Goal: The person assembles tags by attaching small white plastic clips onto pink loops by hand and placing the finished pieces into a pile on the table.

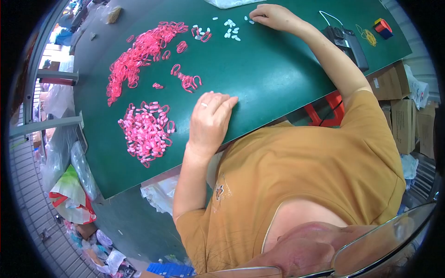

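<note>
My left hand (211,121), with a ring on one finger, rests over the green table near its front edge. Its fingers are curled together, and whatever they may hold is hidden. Just beyond it lie several loose pink cord loops (189,82). At the far side my right hand (274,17) reaches down, fingertips pinched beside a small white plastic piece (251,22); I cannot make out what is between them. More white pieces (230,32) lie scattered left of that hand. A few pink loops (201,34) lie among other white pieces.
A long heap of pink loops (148,51) covers the far left of the green table (273,69). Nearer is a pile of loops with pale ends (146,132). A black device (346,44), yellow string (368,37) and a tape roll (383,28) sit at right.
</note>
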{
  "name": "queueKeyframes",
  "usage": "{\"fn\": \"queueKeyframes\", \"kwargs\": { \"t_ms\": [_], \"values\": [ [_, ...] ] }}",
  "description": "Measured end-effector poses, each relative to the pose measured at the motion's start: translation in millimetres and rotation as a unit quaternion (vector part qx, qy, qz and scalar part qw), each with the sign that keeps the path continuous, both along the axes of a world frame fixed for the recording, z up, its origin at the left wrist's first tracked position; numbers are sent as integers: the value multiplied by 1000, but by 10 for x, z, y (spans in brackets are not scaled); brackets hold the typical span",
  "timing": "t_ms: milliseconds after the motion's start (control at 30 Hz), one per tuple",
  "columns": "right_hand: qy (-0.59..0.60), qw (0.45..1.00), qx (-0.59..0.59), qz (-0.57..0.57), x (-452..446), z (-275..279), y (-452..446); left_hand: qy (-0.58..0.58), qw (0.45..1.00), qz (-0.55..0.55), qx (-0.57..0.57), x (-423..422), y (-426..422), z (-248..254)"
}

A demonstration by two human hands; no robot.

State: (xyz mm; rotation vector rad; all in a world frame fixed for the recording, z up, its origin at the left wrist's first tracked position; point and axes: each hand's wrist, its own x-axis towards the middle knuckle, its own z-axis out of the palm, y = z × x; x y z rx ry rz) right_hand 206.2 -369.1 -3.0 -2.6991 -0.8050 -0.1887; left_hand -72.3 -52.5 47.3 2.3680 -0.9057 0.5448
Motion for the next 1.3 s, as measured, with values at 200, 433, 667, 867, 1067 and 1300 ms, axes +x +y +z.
{"fn": "queueKeyframes", "kwargs": {
  "t_ms": [200,433,667,867,1067,1300],
  "values": [
    [70,994,-11,89,92,123,4,64,995,74,-35,-253,76,-265],
    [49,990,-68,109,11,258,-91,83,982,145,-83,-336,200,-390],
    [65,977,-13,204,-947,539,652,122,957,212,-155,-445,304,-371],
    [90,935,-19,342,-1575,473,1289,73,959,260,-82,-474,377,-371],
    [97,924,30,368,-1722,400,1519,72,941,292,-155,-623,487,-474],
    [20,931,8,364,-1768,379,1558,54,930,285,-224,-562,402,-424]
  ]
}}
